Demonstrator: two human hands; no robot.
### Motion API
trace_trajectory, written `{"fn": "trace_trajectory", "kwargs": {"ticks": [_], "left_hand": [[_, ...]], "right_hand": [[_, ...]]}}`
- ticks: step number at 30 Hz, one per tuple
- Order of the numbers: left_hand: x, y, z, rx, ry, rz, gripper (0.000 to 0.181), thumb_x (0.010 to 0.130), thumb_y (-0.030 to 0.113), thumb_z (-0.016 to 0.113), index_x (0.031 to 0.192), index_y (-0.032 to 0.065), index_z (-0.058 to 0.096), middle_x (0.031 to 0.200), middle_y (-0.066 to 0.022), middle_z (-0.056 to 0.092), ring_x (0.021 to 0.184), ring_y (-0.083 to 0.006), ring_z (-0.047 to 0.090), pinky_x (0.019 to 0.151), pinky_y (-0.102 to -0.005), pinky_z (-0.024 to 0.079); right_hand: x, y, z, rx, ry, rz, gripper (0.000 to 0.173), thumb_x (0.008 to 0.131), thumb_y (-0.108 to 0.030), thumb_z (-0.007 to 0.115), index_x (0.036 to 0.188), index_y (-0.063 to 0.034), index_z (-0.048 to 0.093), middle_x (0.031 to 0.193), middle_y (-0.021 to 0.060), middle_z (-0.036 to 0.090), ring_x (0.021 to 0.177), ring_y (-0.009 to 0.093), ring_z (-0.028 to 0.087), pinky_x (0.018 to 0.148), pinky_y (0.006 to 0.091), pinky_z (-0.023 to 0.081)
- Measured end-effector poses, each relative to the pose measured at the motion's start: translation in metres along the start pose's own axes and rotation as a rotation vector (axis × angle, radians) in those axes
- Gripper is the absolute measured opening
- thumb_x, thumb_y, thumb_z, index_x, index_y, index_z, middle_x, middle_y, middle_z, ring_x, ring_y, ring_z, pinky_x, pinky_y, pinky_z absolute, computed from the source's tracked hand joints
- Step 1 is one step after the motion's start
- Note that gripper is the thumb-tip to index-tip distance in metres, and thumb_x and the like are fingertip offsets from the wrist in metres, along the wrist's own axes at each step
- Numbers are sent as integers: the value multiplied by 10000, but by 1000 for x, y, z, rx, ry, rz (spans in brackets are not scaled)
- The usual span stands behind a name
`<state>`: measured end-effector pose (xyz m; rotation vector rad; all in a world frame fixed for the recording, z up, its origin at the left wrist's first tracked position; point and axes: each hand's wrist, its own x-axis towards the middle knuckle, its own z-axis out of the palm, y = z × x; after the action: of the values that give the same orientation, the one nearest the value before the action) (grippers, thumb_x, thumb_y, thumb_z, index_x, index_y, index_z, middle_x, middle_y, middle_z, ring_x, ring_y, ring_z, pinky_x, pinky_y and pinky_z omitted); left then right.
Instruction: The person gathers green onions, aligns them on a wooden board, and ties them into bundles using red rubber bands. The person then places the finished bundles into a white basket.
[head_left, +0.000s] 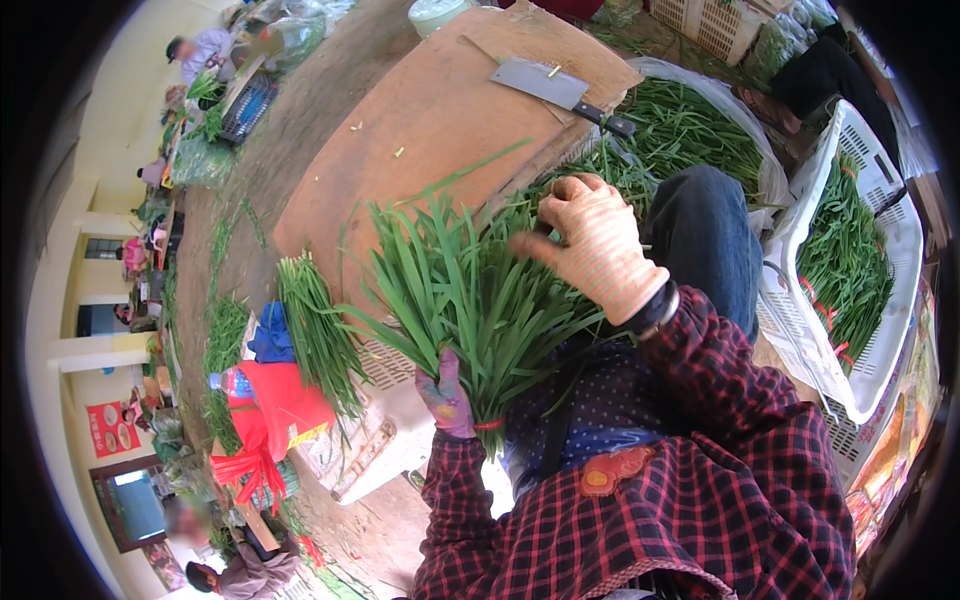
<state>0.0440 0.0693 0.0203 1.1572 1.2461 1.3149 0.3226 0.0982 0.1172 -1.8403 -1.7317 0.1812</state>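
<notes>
My left hand (448, 397), in a stained purple glove, grips a bunch of long flat green leaves, likely garlic chives (465, 300). A red tie (489, 424) circles the lower part of this bunch, and the leaves fan out away from me. Over the right side of the fan is my right hand (600, 244), in a striped knit glove with bent fingers and a blurred thumb. Whether a leaf is pinched there is not visible. Beyond lies a brown board (420, 112), bearing a cleaver (544, 84) with a black handle.
Another bundle of chives (315, 330) lies at the board's left corner, beside a red container (281, 409) with red ties. Loose chives (690, 135) fill a plastic-lined container. A white crate (787, 300) at right holds tied bunches. Other people sit along the far left.
</notes>
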Motion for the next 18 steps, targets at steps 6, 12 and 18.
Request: {"fn": "trace_trajectory", "kwargs": {"ticks": [6, 12, 18], "left_hand": [[-2, -1, -1, 85, -29, 44, 290, 951, 165, 647, 1176, -17, 620, 1076, -32, 652, 945, -127, 555, 867, -295, 446], [-8, 11, 11, 91, -17, 38, 288, 956, 147, 636, 1190, -18, 605, 1080, -31, 644, 942, -124, 553, 859, -287, 448], [-5, 0, 3, 37, -3, 26, 311, 954, 128, 633, 1226, -17, 592, 1125, -46, 645, 988, -134, 567, 882, -291, 454]], "right_hand": [[-10, -48, 19, 235, 111, -183, 319, 685, -341, 786, 800, -56, 702, 1145, 103, 622, 1144, 344, 531, 944, 448, 469], [-15, -44, 57, 275, -175, -71, 375, 685, -374, 765, 802, -25, 692, 1191, 130, 611, 1166, 367, 513, 964, 446, 462], [-23, -37, 62, 476, -128, -2, 269, 722, -266, 763, 789, -24, 666, 1066, 150, 643, 1020, 382, 580, 863, 431, 503]]}}
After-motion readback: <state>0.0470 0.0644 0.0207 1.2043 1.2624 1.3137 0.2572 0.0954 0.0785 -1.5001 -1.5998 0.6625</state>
